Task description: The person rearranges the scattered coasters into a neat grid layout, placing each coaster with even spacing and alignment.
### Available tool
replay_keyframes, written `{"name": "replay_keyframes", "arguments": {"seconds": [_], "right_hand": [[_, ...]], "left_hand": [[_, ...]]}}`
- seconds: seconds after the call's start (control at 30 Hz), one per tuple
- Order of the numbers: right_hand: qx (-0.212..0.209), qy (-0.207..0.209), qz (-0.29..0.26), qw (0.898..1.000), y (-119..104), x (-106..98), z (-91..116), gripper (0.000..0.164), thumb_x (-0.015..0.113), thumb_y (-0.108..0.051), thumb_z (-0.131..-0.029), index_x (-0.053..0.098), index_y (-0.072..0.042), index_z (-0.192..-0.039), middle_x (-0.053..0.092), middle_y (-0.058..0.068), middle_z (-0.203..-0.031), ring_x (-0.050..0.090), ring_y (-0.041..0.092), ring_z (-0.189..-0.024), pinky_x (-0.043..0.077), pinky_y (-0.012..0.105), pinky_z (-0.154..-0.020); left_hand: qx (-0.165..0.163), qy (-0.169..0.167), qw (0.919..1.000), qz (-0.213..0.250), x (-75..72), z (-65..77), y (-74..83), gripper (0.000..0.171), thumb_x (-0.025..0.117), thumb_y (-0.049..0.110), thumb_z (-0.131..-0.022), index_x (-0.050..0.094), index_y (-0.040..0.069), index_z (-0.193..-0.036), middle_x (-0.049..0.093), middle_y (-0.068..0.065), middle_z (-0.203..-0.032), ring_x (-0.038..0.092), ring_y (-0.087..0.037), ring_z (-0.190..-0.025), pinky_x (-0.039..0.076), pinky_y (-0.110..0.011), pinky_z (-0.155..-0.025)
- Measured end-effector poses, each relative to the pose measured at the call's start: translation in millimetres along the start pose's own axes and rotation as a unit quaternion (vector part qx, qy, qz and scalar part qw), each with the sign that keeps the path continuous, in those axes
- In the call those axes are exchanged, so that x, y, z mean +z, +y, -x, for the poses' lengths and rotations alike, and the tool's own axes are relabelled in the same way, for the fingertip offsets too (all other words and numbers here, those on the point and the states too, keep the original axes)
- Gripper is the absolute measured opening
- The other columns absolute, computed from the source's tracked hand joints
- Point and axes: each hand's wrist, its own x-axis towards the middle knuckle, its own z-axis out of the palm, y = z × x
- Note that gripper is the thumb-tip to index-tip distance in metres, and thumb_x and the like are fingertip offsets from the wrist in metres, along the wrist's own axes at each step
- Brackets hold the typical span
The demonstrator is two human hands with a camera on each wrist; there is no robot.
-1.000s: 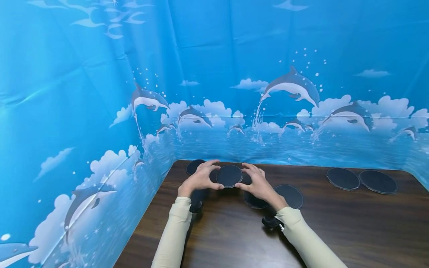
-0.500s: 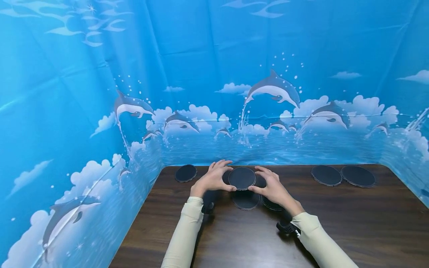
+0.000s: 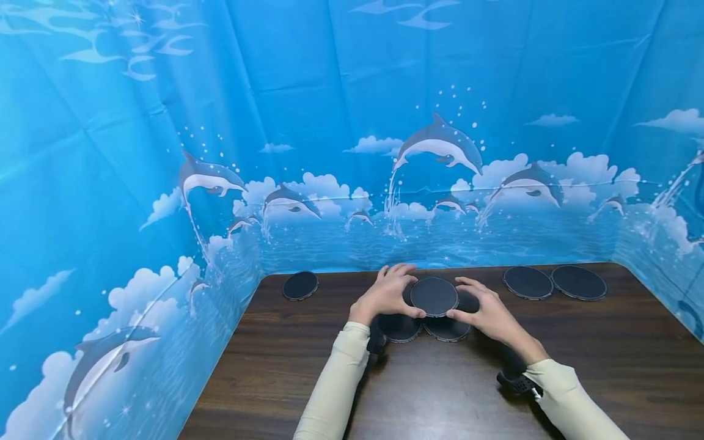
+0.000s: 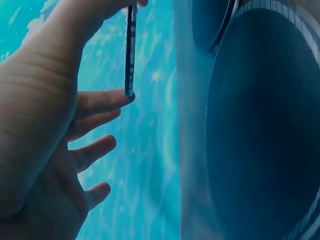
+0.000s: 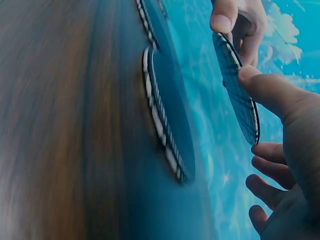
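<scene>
Both hands hold one round black coaster (image 3: 434, 297) by opposite edges, raised above the table. My left hand (image 3: 386, 296) pinches its left edge between thumb and fingers, and my right hand (image 3: 487, 310) pinches its right edge. Seen edge-on in the left wrist view, the coaster (image 4: 130, 50) is thin, with a pale stitched rim. In the right wrist view the thumbs bear on the face of the coaster (image 5: 232, 85). Two more black coasters lie side by side below, the left one (image 3: 400, 330) and the right one (image 3: 447, 330), both partly overlapped by the hands and the held coaster.
A single black coaster (image 3: 300, 286) lies at the back left of the dark wooden table (image 3: 286, 360). At the back right, two coasters (image 3: 528, 283) lie edge to edge. A blue dolphin-print curtain (image 3: 308, 79) stands behind and to the left.
Both hands have moved right with the held coaster, which now hangs over the two coasters on the table. The head view has swung right. The coasters on the table stay put.
</scene>
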Motion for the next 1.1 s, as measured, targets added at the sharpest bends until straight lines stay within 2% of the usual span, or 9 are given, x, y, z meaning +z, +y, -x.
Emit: {"name": "replay_keyframes", "arguments": {"seconds": [0.17,0.4,0.67,0.83,1.03,1.1], "right_hand": [[0.017,-0.007,0.002,1.0,16,-15,14,0.075,0.082,-0.045,-0.087,0.058,0.004,-0.138,0.044,0.019,-0.151,0.038,0.047,-0.138,0.036,0.069,-0.101],[0.022,-0.018,0.007,1.0,38,-37,28,0.073,0.082,-0.045,-0.086,0.06,0.003,-0.137,0.045,0.021,-0.15,0.035,0.05,-0.138,0.034,0.072,-0.1],[0.019,-0.039,0.028,0.999,52,-67,36,0.07,0.085,-0.041,-0.084,0.063,0.003,-0.133,0.044,0.026,-0.147,0.033,0.054,-0.135,0.036,0.075,-0.094],[0.025,-0.051,0.039,0.998,58,-83,42,0.066,0.085,-0.039,-0.084,0.065,0.004,-0.13,0.044,0.026,-0.143,0.035,0.054,-0.131,0.036,0.076,-0.091],[0.047,-0.072,0.04,0.995,64,-92,48,0.066,0.086,-0.04,-0.083,0.066,0.004,-0.127,0.041,0.027,-0.141,0.03,0.055,-0.131,0.023,0.08,-0.091],[0.053,-0.075,0.042,0.995,66,-93,49,0.066,0.086,-0.041,-0.082,0.066,0.004,-0.126,0.041,0.027,-0.141,0.031,0.054,-0.13,0.023,0.08,-0.091]], "left_hand": [[0.009,0.001,0.9998,-0.018,12.1,-13.2,19.3,0.083,0.075,0.072,-0.078,0.063,0.017,-0.139,0.036,0.001,-0.16,0.026,-0.019,-0.148,0.017,-0.053,-0.119],[0.008,0.011,0.9988,-0.046,28.0,-30.3,44.3,0.083,0.071,0.078,-0.076,0.066,0.019,-0.135,0.038,0.001,-0.159,0.03,-0.019,-0.146,0.022,-0.054,-0.117],[0.0,0.026,0.9944,-0.103,47.2,-43.2,75.5,0.085,0.064,0.085,-0.075,0.068,0.022,-0.132,0.038,0.006,-0.158,0.032,-0.018,-0.145,0.022,-0.056,-0.116],[0.002,0.042,0.9925,-0.114,53.8,-49.9,93.1,0.082,0.062,0.086,-0.074,0.071,0.023,-0.127,0.04,0.005,-0.156,0.034,-0.018,-0.143,0.024,-0.058,-0.115],[0.002,0.014,0.9924,-0.122,60.8,-57.3,104.0,0.081,0.059,0.086,-0.076,0.071,0.024,-0.126,0.038,0.008,-0.156,0.033,-0.017,-0.143,0.024,-0.057,-0.115],[-0.001,0.003,0.9925,-0.122,63.0,-59.5,106.0,0.081,0.059,0.086,-0.076,0.072,0.023,-0.125,0.038,0.009,-0.156,0.032,-0.016,-0.143,0.023,-0.056,-0.116]]}}
